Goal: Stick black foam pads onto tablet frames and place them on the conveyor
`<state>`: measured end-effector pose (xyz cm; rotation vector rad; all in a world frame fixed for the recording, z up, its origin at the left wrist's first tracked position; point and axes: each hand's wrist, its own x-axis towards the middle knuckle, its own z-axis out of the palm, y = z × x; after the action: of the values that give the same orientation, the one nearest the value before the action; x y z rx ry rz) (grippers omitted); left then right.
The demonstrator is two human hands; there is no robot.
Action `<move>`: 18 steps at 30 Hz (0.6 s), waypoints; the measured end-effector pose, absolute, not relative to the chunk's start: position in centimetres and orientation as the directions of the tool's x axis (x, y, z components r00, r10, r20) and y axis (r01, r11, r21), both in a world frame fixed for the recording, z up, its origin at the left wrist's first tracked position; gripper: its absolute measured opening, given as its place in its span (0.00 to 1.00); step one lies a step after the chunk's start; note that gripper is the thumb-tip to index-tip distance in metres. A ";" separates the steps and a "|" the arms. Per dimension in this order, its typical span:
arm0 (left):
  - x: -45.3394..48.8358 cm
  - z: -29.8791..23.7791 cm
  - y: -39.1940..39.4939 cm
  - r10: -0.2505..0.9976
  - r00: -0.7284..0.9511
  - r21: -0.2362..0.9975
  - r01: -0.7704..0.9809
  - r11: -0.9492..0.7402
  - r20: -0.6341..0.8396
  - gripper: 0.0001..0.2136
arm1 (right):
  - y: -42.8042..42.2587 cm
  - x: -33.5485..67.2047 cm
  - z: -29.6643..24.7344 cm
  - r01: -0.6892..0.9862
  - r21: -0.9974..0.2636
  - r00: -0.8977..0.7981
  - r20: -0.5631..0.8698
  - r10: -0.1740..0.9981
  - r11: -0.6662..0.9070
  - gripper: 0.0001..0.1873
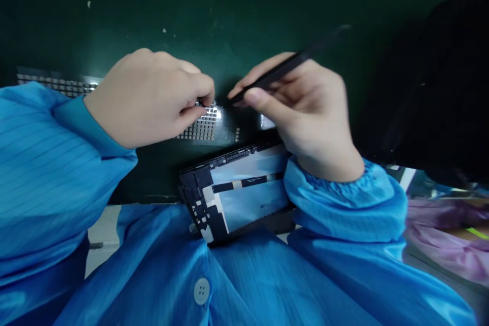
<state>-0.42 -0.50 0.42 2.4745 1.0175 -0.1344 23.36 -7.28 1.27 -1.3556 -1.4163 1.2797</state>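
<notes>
My left hand (pixel 153 97) is closed over a clear sheet of small square pads (pixel 206 125), thumb and forefinger pinched at its surface; its palm hides much of the sheet. In my right hand (pixel 313 102) a pair of slim black tweezers (pixel 282 69) is held like a pen, its tip pointing left towards my left fingertips. The tip is dark and blurred, so whether it grips anything cannot be seen. Below both hands lies an opened phone or tablet-like device (pixel 244 188), tilted at the table's front edge, with a silvery-blue back, a black ribbon cable and exposed parts.
The dark green tabletop (pixel 229 5) carries a few white specks. A small shiny piece (pixel 266 122) lies beside my right hand. A large black object (pixel 428 86) fills the right side. Past it, a pink sleeve (pixel 443 234) of another person shows.
</notes>
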 end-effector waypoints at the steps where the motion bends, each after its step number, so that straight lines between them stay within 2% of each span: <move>1: -0.5 0.3 -0.6 0.640 0.727 0.376 0.681 -0.629 -0.246 0.10 | -8.6 23.1 1.7 0.149 -0.986 -0.047 -0.081 0.996 -0.073 0.05; 4: -0.5 0.1 -0.8 0.640 0.742 0.367 0.663 -0.653 -0.201 0.12 | -14.2 21.2 2.3 0.087 -0.991 0.236 -0.077 0.969 -0.100 0.06; 7: -0.3 0.0 -0.8 0.608 0.770 0.317 0.635 -0.704 -0.193 0.12 | -18.8 18.7 1.2 0.169 -0.982 0.342 -0.024 0.939 -0.087 0.10; 11: -0.3 0.0 -0.7 0.578 0.786 0.272 0.619 -0.737 -0.220 0.15 | -19.9 17.1 -0.7 0.310 -0.948 0.249 0.152 0.957 0.070 0.14; 18: -0.5 0.1 -0.7 0.593 0.765 0.285 0.644 -0.710 -0.250 0.18 | -19.6 17.7 -0.8 0.398 -0.905 0.129 0.218 0.967 0.151 0.20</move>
<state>-0.50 -0.67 0.06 2.6053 0.9477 -0.1975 17.70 -19.65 -0.79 -1.4149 -1.4381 0.7275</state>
